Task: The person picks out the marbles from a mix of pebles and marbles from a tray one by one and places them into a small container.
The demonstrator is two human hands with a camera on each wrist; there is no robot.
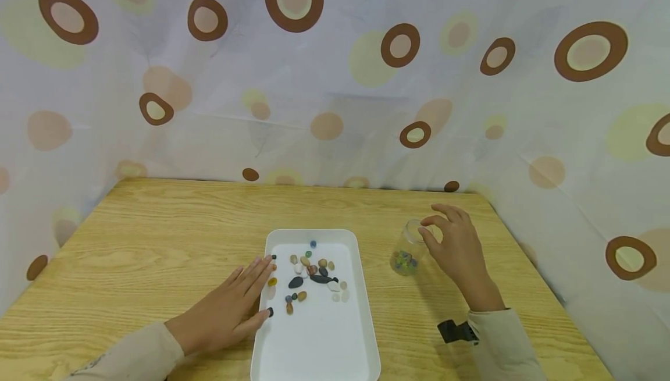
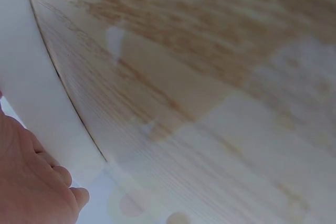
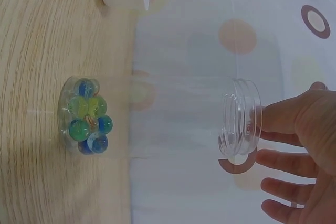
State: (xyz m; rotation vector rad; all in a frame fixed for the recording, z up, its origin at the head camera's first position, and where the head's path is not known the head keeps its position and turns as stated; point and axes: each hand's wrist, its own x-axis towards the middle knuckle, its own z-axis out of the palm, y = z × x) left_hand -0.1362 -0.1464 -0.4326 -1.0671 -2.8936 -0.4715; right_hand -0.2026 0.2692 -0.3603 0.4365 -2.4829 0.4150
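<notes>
My left hand lies along the left rim of a white tray, fingers stretched out and fingertips over the edge. Inside the tray are mixed small stones, among them a long black pebble, a white pebble and a brown one. A blue marble and a green marble sit towards the tray's far end. My right hand is at the mouth of a clear jar, thumb and forefinger bent and apart, with nothing seen between them. Several glass marbles cover the jar's bottom.
Both tray and jar stand on a wood-grain table, the jar to the tray's right. A patterned curtain surrounds the table's back and sides. A black strap is at the right sleeve.
</notes>
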